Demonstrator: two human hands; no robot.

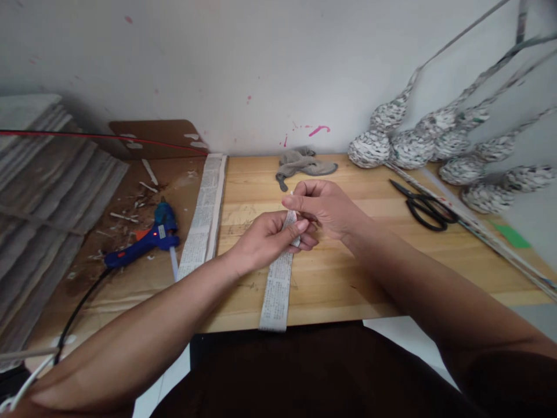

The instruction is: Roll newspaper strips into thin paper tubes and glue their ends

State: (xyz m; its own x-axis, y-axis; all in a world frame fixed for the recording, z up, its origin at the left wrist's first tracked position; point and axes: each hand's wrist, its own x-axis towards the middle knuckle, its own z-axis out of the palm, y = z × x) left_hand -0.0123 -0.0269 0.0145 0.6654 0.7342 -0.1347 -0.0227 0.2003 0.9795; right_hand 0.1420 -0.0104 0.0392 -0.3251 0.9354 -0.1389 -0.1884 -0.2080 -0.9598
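Note:
A long narrow newspaper strip [277, 284] lies on the wooden board [348, 273], running from my hands down to the front edge. My left hand [267, 238] is closed, pinching the strip's far end between thumb and fingers. My right hand [324, 206] is closed too, its fingertips pressed on the same end of the strip beside the left thumb. A thin white tip shows between the two hands; I cannot make out what it is.
A blue glue gun [145, 241] with a lit red light lies at the left on brown cardboard [130, 278]. More folded newspaper strips [204, 212] lie beside it. Black scissors [429, 209], a grey cloth [302, 165] and rolled newspaper balls on sticks [409, 148] sit at the right and back. Stacked cardboard [39, 197] stands far left.

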